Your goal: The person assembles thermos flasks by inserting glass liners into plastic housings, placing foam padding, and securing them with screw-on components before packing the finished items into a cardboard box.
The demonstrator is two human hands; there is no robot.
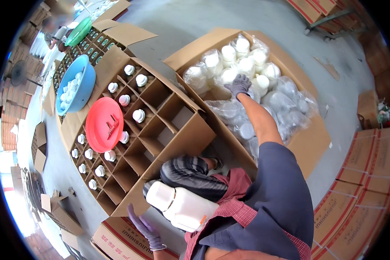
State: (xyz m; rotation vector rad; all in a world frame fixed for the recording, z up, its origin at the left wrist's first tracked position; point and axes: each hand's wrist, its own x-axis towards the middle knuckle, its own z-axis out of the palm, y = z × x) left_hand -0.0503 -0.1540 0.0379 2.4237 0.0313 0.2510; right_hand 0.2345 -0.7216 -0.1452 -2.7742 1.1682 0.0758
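Observation:
A white thermos flask (184, 208) with a cup-like lid lies tilted across my lap. Beside its lower left side is my left hand (145, 229), in a grey-purple glove, its fingers spread and holding nothing. My right arm stretches forward over an open carton (305, 145) of white flasks (246, 67) wrapped in clear plastic bags. My gloved right hand (239, 86) rests among them, thumb apart from the fingers, at a bagged white flask (229, 75). How firmly it touches is hidden. Crumpled clear bags (286, 102) fill the carton's near right part.
Left of the carton stands a divided carton (160, 149) with white-topped bottles (138, 115) in some cells. On it sit a red basin (100, 117) with small dark pieces and a blue basin (84, 93) of white parts. Sealed cartons (359, 186) are stacked at right; a person (50, 37) is far left.

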